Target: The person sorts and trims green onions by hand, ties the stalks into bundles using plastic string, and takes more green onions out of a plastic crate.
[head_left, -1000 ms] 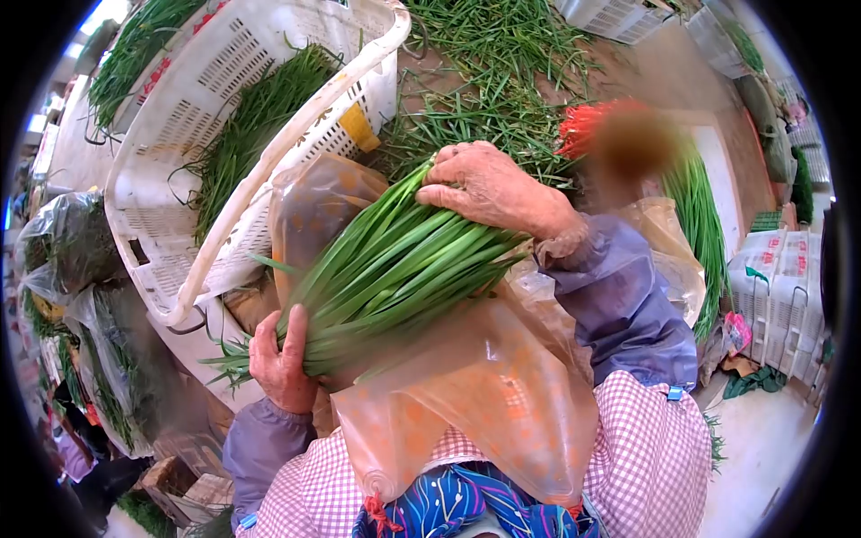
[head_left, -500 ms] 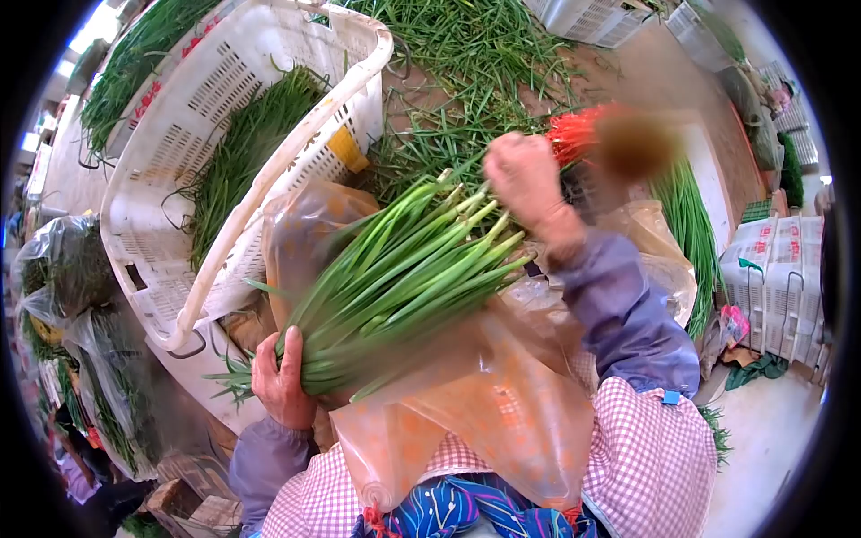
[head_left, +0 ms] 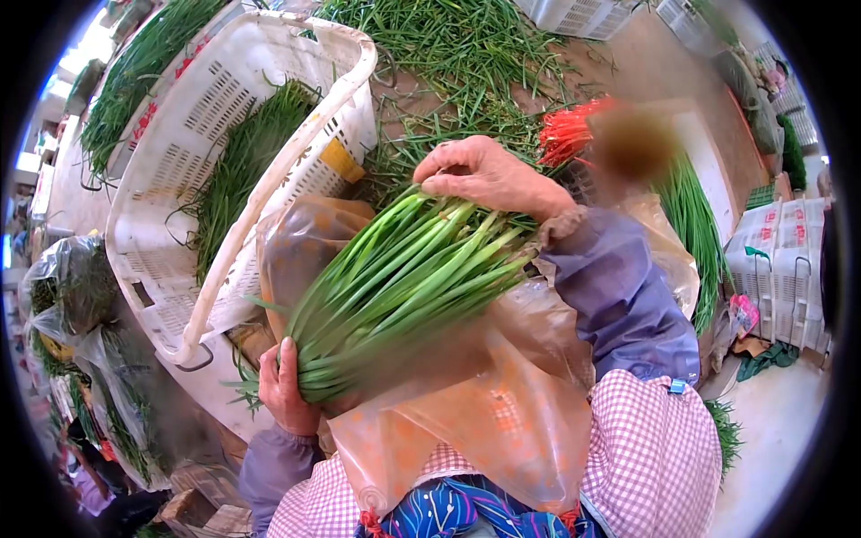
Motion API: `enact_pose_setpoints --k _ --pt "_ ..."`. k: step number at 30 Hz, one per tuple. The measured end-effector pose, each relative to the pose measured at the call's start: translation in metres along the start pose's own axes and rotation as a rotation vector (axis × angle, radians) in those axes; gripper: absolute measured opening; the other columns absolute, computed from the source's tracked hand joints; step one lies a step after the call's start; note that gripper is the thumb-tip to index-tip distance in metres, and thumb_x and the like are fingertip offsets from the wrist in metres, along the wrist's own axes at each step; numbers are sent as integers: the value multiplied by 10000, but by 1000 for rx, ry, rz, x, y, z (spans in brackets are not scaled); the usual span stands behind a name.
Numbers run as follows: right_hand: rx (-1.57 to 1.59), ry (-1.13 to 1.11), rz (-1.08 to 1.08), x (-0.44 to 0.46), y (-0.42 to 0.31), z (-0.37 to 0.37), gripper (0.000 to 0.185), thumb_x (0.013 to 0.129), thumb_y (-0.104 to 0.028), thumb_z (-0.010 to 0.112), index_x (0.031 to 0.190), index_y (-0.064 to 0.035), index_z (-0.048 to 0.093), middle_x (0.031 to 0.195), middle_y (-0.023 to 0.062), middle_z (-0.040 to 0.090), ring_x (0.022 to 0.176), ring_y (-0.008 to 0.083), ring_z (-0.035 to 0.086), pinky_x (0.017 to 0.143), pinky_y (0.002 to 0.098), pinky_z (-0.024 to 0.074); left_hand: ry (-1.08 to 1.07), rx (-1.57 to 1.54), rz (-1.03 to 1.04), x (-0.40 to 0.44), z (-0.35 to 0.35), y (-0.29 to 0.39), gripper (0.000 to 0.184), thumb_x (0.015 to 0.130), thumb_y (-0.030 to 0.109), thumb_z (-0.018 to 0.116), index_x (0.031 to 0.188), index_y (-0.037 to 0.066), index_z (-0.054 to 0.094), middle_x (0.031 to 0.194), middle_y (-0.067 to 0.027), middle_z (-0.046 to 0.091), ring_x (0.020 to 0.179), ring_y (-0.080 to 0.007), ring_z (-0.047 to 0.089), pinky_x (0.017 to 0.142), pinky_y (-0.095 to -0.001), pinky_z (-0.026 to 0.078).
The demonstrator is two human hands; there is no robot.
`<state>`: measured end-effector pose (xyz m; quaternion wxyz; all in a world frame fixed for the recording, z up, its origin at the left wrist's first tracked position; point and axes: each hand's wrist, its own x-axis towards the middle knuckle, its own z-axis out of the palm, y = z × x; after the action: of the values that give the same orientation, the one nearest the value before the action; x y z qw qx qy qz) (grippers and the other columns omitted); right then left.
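Observation:
A loose bunch of green chives (head_left: 395,278) lies slantwise over my lap, pale stem ends up and to the right, leaf tips down and to the left. My left hand (head_left: 289,390) is closed round the leafy end, thumb on top. Over the stem ends, my right hand (head_left: 493,175) bends its fingers, thumb and forefinger pinched at the end of a stalk on the bunch's upper left edge. Its other fingers are partly hidden. Beneath the bunch, an orange-spotted clear plastic apron (head_left: 466,412) covers my lap.
To the left stands a white slatted basket (head_left: 166,179) with greens (head_left: 238,170) inside. Cut leaves (head_left: 457,63) litter the surface ahead. Red ties (head_left: 569,130) lie beyond my right wrist, and long chives (head_left: 695,233) hang at the right. A brown smudge (head_left: 637,143) blurs part of the view.
My right hand has moved left and slightly down, from above the stem ends to the bunch's upper left edge. My left hand keeps its hold on the leafy end.

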<state>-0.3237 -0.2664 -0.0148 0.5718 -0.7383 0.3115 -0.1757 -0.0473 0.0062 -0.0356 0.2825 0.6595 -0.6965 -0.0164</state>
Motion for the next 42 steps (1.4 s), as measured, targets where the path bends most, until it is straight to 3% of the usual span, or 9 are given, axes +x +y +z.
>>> enact_pose_setpoints --k 10,14,19,24,30,34,36,37,42 --pt "-595 593 -187 2 40 19 86 773 -108 593 747 -26 598 676 137 586 640 278 613 585 372 492 15 5 11 -2 2 -4 643 706 28 668 1313 75 461 1011 -191 571 847 -348 590 703 -403 495" --pt "183 994 299 -29 89 -59 152 845 -101 580 930 23 603 840 76 664 679 139 667 565 218 503 51 -6 -54 -7 4 1 670 702 49 682 1327 43 441 1005 -187 564 845 -345 585 716 -400 488" --pt "-37 862 429 -78 138 -47 588 782 -176 692 1283 24 457 1110 155 591 1003 217 567 856 340 471 70 -49 -120 -10 5 6 678 709 91 687 1332 6 432 992 -178 567 900 -344 564 778 -402 468" --pt "953 570 389 -115 80 29 317 922 -259 570 1151 -46 516 1025 121 619 853 212 617 768 345 522 109 -103 -159 -9 11 12 666 727 98 678 1336 -2 428 1003 -172 581 905 -334 569 798 -399 464" --pt "1477 266 472 -108 85 82 280 964 -321 496 1085 -69 521 1038 104 609 905 207 609 801 354 522 186 -94 -106 -7 15 20 678 727 95 676 1343 -12 414 1102 -190 582 962 -348 572 866 -395 451" --pt "1491 558 340 -53 57 108 383 934 -417 518 1105 -76 542 1156 132 590 968 235 593 846 416 506 76 5 -52 -14 0 24 714 715 117 694 1354 -4 399 1211 -234 530 1067 -375 542 910 -427 429" --pt "1630 501 181 -30 62 108 449 923 -455 511 1152 -70 552 1170 123 592 1002 257 591 889 431 490 121 37 -69 -21 0 30 695 720 159 698 1340 2 426 1261 -253 494 1102 -387 517 922 -440 415" --pt "1839 113 -129 -18 109 114 440 959 -432 430 1171 -71 564 1183 113 597 1054 278 585 944 424 474 94 80 -54 -26 -5 32 646 737 149 680 1323 4 449 1261 -246 500 1087 -386 519 921 -436 414" --pt "1773 75 -276 8 115 119 653 896 -601 408 1284 -84 501 1235 122 566 1107 280 559 976 440 445 -119 204 15 -49 -28 36 491 779 57 591 1262 8 521 1272 -212 516 1073 -346 531 916 -425 405"
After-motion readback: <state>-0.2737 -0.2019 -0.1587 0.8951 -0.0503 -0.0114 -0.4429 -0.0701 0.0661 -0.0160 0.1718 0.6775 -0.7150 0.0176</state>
